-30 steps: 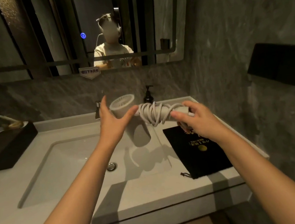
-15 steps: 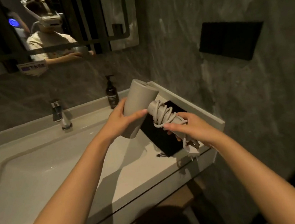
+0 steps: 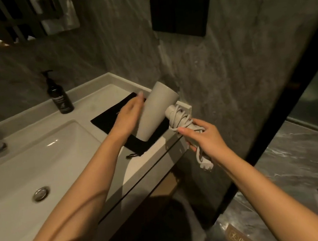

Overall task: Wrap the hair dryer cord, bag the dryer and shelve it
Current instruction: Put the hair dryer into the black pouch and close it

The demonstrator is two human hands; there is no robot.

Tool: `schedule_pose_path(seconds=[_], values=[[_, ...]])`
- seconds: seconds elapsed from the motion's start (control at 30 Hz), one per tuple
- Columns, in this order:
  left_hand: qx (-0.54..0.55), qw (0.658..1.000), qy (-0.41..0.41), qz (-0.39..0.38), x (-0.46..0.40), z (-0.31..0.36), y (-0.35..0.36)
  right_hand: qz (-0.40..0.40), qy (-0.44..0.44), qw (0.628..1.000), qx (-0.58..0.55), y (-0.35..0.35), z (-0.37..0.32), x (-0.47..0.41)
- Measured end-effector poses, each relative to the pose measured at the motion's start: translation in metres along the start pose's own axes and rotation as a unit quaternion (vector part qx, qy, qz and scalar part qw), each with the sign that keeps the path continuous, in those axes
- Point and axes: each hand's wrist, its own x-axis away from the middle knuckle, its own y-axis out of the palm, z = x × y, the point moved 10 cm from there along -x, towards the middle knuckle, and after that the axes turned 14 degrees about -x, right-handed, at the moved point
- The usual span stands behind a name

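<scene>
Now I hold the dryer [image 3: 156, 112] in both hands above the right end of the bench [image 3: 151, 161]. My left hand [image 3: 128, 117] lies flat against the barrel's side, fingers [image 3: 138, 97] extended and loose rather than gripping. My right hand [image 3: 206, 138] is closed around the handle, pinning the coiled cord [image 3: 180, 118]; the plug [image 3: 206, 164] dangles below it. Under the dryer a black bag [image 3: 112, 119] lies flat on the bench, right of the sink [image 3: 38, 155]. A dark bottle [image 3: 59, 97] stands behind it by the wall.
</scene>
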Motion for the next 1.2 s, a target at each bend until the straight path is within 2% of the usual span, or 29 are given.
schedule_pose_path(seconds=[0.07, 0.1, 0.17, 0.27, 0.37, 0.47, 0.63, 0.8, 0.93, 1.2], values=[[0.034, 0.991, -0.064, 0.113, -0.001, -0.027, -0.004, 0.022, 0.02, 0.999, -0.013, -0.016, 0.007, 0.0], [-0.017, 0.986, -0.088, 0.144, 0.001, -0.04, -0.003, 0.031, 0.031, 0.999, -0.019, -0.024, 0.011, -0.001], [-0.142, 0.975, -0.111, 0.126, 0.006, -0.068, 0.016, 0.046, 0.045, 0.997, -0.032, -0.038, 0.02, -0.001], [-0.277, 0.955, -0.089, 0.052, 0.013, -0.09, 0.048, 0.055, 0.064, 0.996, -0.036, -0.057, 0.031, -0.002], [-0.357, 0.93, -0.067, 0.049, 0.015, -0.096, 0.057, 0.055, 0.097, 0.993, -0.031, -0.07, 0.047, -0.004], [-0.321, 0.942, -0.068, 0.074, 0.01, -0.099, 0.052, 0.054, 0.123, 0.99, -0.04, -0.075, 0.062, -0.005], [-0.128, 0.979, -0.14, 0.077, 0.0, -0.121, 0.04, 0.041, 0.137, 0.989, -0.048, -0.077, 0.076, -0.008], [-0.018, 0.974, -0.22, 0.05, -0.002, -0.142, 0.036, 0.021, 0.144, 0.988, -0.053, -0.069, 0.078, -0.011], [0.073, 0.969, -0.237, 0.026, 0.0, -0.145, 0.035, 0.005, 0.153, 0.985, -0.076, -0.061, 0.079, -0.011], [0.08, 0.962, -0.232, 0.124, -0.001, -0.137, 0.013, -0.027, 0.162, 0.981, -0.105, -0.048, 0.078, -0.004]])
